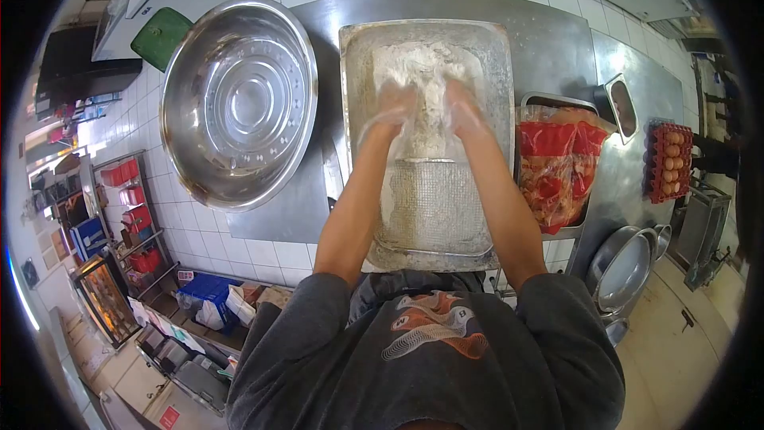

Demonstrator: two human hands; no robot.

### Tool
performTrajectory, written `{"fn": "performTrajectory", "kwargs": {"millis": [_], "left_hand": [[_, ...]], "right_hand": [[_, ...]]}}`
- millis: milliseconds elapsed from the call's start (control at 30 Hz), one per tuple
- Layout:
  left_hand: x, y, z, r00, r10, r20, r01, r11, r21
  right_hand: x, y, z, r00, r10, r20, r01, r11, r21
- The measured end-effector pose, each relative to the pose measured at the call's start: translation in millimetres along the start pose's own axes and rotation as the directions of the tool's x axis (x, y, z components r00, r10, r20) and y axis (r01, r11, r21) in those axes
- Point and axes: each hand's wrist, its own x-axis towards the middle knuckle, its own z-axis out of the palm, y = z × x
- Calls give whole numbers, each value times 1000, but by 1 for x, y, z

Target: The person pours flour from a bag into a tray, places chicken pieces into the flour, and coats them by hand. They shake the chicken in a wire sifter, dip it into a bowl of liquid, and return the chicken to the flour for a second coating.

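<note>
A rectangular metal tray (348, 95) lies on the steel table in front of me, with white flour (432, 64) heaped in its far half. My left hand (394, 105) is at the left side of the flour and my right hand (463, 105) at its right side. Both are dusted white and smeared by motion, so their fingers cannot be made out. A wire mesh rack (434, 203) sits in the near half of the tray, below my wrists.
Left of the tray is a large steel bowl (251, 103). To the right, red plastic bags of food (561, 163) fill another tray. Beyond are a small metal container (622, 107), a red egg carton (668, 161) and steel bowls (625, 271) lower down.
</note>
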Motion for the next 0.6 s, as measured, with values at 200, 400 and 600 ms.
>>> {"fn": "performTrajectory", "kwargs": {"millis": [200,400,600], "left_hand": [[28,6,-36,949,236,209,-265,956,124],[98,-61,36,928,89,-361,-76,996,48],[134,-64,62,959,-99,-264,40,974,-222]], "right_hand": [[34,-20,-23,980,-186,-70,150,924,-352],[145,24,-24,812,-562,-161,344,682,-646],[184,64,37,843,-515,-155,499,856,-133]]}}
